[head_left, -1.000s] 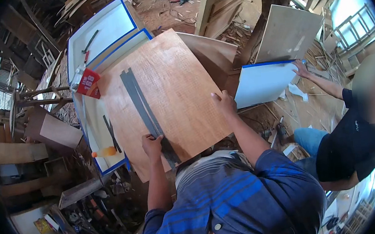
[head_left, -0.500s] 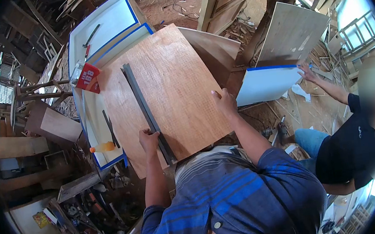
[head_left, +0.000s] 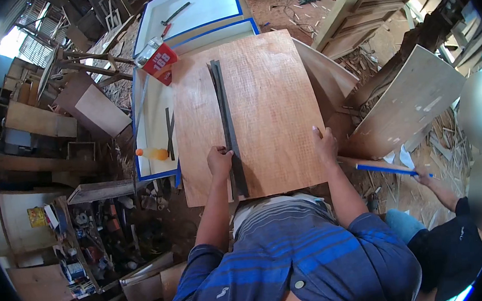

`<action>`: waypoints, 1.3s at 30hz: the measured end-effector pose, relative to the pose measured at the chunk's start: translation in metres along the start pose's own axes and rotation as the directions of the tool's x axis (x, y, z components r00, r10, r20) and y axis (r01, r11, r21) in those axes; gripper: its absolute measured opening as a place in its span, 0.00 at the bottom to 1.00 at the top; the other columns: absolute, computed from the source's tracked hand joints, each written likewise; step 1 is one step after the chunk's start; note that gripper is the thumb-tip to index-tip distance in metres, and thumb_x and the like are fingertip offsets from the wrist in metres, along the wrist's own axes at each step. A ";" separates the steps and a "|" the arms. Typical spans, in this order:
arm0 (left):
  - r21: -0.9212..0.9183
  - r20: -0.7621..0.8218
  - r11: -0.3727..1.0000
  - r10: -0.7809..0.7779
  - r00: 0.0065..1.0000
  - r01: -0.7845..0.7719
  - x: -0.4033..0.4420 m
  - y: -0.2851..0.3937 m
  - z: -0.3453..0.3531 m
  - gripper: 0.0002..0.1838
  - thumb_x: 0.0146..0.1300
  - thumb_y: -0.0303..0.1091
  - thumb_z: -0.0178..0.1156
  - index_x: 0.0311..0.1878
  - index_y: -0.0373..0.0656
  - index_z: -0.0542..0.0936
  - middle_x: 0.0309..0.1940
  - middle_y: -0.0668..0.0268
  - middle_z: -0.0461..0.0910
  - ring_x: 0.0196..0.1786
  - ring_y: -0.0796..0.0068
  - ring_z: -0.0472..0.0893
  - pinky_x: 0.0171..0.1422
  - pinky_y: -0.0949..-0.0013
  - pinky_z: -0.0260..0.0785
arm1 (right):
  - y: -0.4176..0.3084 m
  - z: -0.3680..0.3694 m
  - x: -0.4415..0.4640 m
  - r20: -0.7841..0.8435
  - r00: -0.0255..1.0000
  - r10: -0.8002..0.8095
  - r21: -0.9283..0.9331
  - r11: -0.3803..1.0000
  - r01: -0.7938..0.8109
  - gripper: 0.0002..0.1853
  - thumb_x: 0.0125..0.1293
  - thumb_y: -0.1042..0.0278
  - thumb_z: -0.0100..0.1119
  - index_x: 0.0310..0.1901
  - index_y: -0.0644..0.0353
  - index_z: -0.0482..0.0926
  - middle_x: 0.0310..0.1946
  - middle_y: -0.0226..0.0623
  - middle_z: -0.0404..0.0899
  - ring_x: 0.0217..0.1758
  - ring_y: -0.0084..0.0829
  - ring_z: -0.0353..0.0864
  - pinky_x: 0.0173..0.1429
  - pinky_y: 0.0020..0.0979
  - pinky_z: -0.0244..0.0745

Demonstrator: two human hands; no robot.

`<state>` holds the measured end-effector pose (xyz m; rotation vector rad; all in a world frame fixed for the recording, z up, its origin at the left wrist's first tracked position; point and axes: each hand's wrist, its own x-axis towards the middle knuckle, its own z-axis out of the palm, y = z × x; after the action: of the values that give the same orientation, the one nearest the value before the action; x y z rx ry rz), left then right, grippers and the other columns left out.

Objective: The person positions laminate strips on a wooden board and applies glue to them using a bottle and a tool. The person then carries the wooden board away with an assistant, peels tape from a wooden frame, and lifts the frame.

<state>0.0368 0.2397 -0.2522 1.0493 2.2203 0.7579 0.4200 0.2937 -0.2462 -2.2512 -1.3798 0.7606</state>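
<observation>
- In the head view, the plywood panel (head_left: 274, 102) reaches from the person's waist to the white, blue-edged cabinet (head_left: 157, 172), its left edge overlapping the cabinet.
- The dark strips (head_left: 225, 114) lie on the panel, left of its middle, running from just short of the far edge almost to the near edge.
- The left hand (head_left: 219, 161) pinches these strips toward their near end, its thumb laid over them.
- The right hand (head_left: 325, 146) is at the panel's right edge, thumb on the face; its other fingers are partly hidden, so I cannot tell whether it clasps or only steadies.
- As far as shows, the strips are laid lengthwise and close together, but their far ends are uneven and nothing visibly fastens them; they seem loose.
- More dark strips (head_left: 170, 135) lie in the cabinet, apart from the panel, near an orange bottle (head_left: 154, 154).
- A red can (head_left: 160, 64) stands near the panel's far left corner.
- Beyond the right edge, a co-worker's hand (head_left: 422, 176) is at a blue-edged board (head_left: 385, 169).
</observation>
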 end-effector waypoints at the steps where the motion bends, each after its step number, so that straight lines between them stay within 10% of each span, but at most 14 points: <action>1: -0.018 0.014 1.000 -0.014 1.000 0.015 0.003 -0.004 -0.001 0.20 0.61 0.33 0.82 0.51 0.31 0.87 0.43 0.51 0.92 0.47 0.57 0.92 0.54 0.57 0.84 | 0.003 0.002 0.002 0.006 1.000 -0.002 0.006 1.000 0.002 0.34 0.79 0.35 0.58 0.57 0.67 0.81 0.52 0.67 0.88 0.60 0.67 0.86 0.65 0.59 0.79; 7: -0.152 0.076 0.986 -0.058 0.995 0.069 0.010 -0.014 -0.019 0.18 0.63 0.31 0.81 0.52 0.30 0.88 0.43 0.52 0.93 0.45 0.63 0.92 0.52 0.60 0.84 | 0.001 0.003 0.000 -0.032 0.999 0.015 0.098 0.995 -0.011 0.33 0.76 0.39 0.64 0.65 0.64 0.78 0.58 0.63 0.86 0.66 0.64 0.83 0.70 0.60 0.75; 13: -0.152 -0.016 0.988 -0.011 1.000 0.008 0.011 -0.035 -0.032 0.14 0.66 0.29 0.78 0.49 0.31 0.89 0.39 0.55 0.93 0.42 0.64 0.92 0.51 0.61 0.83 | 0.003 0.028 -0.009 -0.372 0.780 -0.503 -0.149 0.862 0.485 0.36 0.69 0.49 0.72 0.71 0.64 0.73 0.75 0.60 0.68 0.79 0.61 0.65 0.81 0.64 0.60; 22: -0.156 -0.110 0.986 -0.078 0.991 0.060 0.003 -0.029 -0.031 0.11 0.70 0.35 0.76 0.42 0.34 0.91 0.33 0.57 0.91 0.36 0.66 0.88 0.44 0.60 0.79 | -0.076 0.077 -0.090 0.211 0.646 -0.734 -0.049 0.652 0.757 0.30 0.70 0.50 0.68 0.69 0.56 0.80 0.79 0.49 0.68 0.83 0.56 0.63 0.85 0.61 0.56; 28: -0.171 -0.127 0.985 -0.052 0.991 0.030 0.007 -0.048 -0.037 0.12 0.70 0.33 0.76 0.50 0.36 0.91 0.33 0.58 0.91 0.35 0.69 0.88 0.43 0.61 0.78 | -0.099 0.107 -0.105 0.341 0.318 -0.885 0.080 0.364 0.928 0.35 0.73 0.42 0.68 0.77 0.45 0.77 0.83 0.44 0.67 0.88 0.48 0.59 0.88 0.58 0.54; 39: 0.127 -0.142 0.991 0.066 0.988 -0.048 0.028 -0.038 -0.050 0.16 0.67 0.33 0.75 0.57 0.44 0.91 0.45 0.53 0.89 0.45 0.52 0.89 0.53 0.52 0.81 | -0.102 0.110 -0.106 0.436 0.245 -0.866 -0.001 0.272 0.962 0.37 0.75 0.33 0.62 0.80 0.42 0.75 0.87 0.40 0.63 0.92 0.47 0.52 0.92 0.56 0.44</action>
<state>-0.0308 0.2298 -0.2515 1.1541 2.3963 0.7521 0.2419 0.2483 -0.2467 -0.9169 -2.7153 0.5052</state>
